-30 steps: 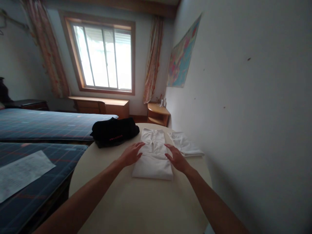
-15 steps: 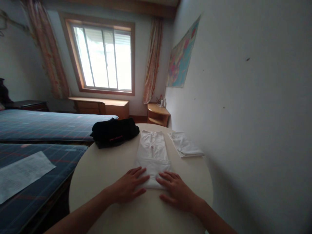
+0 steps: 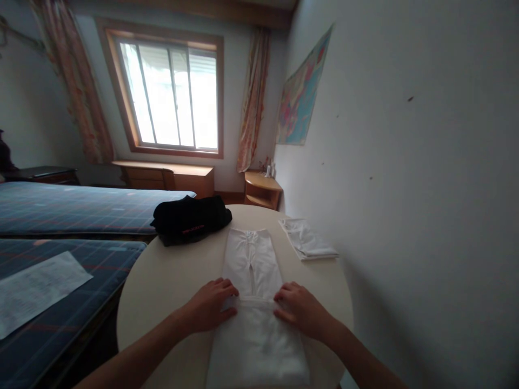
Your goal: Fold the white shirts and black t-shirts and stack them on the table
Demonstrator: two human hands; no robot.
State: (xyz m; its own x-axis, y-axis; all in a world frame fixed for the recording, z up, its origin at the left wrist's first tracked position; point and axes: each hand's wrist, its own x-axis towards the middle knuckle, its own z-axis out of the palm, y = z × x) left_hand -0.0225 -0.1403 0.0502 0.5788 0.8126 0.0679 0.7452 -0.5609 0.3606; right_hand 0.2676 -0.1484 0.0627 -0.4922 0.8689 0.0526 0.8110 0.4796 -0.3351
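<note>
A pair of white trousers [image 3: 249,259] lies lengthwise on the round cream table [image 3: 162,286]. The waist points away from me, and the leg end is doubled back in a wide flap [image 3: 259,346] towards me. At the flap's left corner, my left hand [image 3: 214,303] has bent fingers at the hem and the thumb below it. My right hand [image 3: 302,310] holds the right corner the same way. The undersides of the fingertips are hidden. Beside the trousers on the right rests a folded white garment [image 3: 310,240]. A black folded garment [image 3: 190,219] sits at the far left.
Two plaid mattresses [image 3: 81,208] stand left of the table, with a printed sheet [image 3: 44,289] on the nearer one. A white wall [image 3: 425,216] runs close along the right. Wooden furniture [image 3: 190,178] stands below the window.
The trousers have shifted towards me, and their folded end now reaches much nearer. My hands went from lying flat on the fabric to bent fingers at the flap's corners, slightly farther apart.
</note>
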